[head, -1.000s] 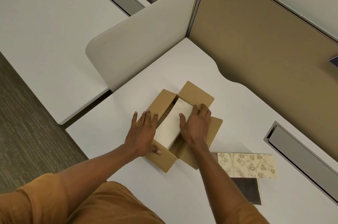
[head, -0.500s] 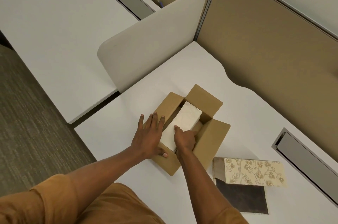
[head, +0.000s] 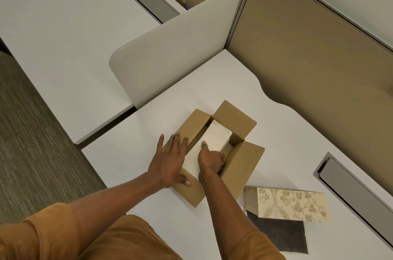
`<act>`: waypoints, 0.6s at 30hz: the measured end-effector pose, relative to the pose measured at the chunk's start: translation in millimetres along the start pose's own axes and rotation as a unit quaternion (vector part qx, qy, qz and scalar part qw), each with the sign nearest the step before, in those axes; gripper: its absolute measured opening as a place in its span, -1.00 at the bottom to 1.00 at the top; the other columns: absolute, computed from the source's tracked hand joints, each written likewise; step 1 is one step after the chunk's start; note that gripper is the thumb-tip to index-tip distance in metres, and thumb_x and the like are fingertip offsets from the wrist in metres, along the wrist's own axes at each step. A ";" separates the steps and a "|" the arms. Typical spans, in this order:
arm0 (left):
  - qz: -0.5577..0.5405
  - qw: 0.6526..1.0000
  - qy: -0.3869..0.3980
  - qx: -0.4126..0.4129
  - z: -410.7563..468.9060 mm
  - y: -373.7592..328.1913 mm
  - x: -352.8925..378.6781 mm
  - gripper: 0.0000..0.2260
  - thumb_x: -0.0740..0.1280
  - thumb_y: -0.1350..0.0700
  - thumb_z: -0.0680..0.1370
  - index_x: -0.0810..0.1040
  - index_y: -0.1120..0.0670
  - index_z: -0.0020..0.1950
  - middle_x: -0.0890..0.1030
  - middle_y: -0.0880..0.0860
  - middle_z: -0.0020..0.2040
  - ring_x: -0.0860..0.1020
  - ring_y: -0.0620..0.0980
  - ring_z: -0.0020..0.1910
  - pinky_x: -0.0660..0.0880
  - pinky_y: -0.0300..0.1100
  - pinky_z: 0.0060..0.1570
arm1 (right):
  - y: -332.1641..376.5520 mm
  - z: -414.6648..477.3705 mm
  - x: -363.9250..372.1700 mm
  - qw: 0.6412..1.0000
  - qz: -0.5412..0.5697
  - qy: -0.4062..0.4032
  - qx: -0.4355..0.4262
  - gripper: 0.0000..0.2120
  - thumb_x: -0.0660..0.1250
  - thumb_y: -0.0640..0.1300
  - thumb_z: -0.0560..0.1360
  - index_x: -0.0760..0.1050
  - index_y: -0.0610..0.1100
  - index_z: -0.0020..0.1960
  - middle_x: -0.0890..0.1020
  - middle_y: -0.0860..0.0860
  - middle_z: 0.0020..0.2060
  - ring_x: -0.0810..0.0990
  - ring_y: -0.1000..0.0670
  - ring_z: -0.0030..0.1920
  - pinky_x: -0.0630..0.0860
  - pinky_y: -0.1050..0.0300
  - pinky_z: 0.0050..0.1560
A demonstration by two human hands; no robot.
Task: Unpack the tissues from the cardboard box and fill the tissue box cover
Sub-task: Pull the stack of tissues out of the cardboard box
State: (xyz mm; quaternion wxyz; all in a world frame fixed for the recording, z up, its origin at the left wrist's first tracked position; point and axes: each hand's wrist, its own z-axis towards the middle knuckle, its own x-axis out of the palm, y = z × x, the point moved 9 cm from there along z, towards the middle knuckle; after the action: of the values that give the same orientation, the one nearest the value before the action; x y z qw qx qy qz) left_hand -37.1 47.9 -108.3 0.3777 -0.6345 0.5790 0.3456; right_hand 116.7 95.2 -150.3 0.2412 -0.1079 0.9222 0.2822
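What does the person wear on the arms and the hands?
Both arms have short sleeves of an orange-brown shirt, ending near the elbow. The forearms are bare. The left hand and the right hand carry no gloves; no ring, watch or bracelet is visible.

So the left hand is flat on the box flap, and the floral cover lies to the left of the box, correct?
Not quite. In the head view the cover lies to the right of the box, not the left. The left hand is indeed flat on the flap.

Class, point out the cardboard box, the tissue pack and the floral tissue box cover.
cardboard box (head: 244,166), head view, right flap.
tissue pack (head: 217,137), head view, top face.
floral tissue box cover (head: 293,204), head view, patterned side.
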 end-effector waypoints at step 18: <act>0.010 1.000 0.000 0.004 1.5 0.0 5.2 0.32 0.39 -0.57 0.38 -0.30 0.10 0.75 -0.15 0.27 0.78 -0.16 0.28 0.78 -0.30 0.39 0.66 | -2.5 -2.7 -4.7 0.999 0.026 -0.016 0.033 -0.08 0.37 0.32 0.59 0.11 -0.28 0.62 0.41 -0.26 0.55 0.43 -0.31 0.54 0.43 -0.24 0.53</act>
State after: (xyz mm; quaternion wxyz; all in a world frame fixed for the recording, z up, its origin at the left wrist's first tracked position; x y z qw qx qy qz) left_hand -36.6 46.8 -113.6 0.3768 -0.6272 0.5865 0.3474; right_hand 120.5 91.9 -147.1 0.2516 -0.0717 0.9296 0.2595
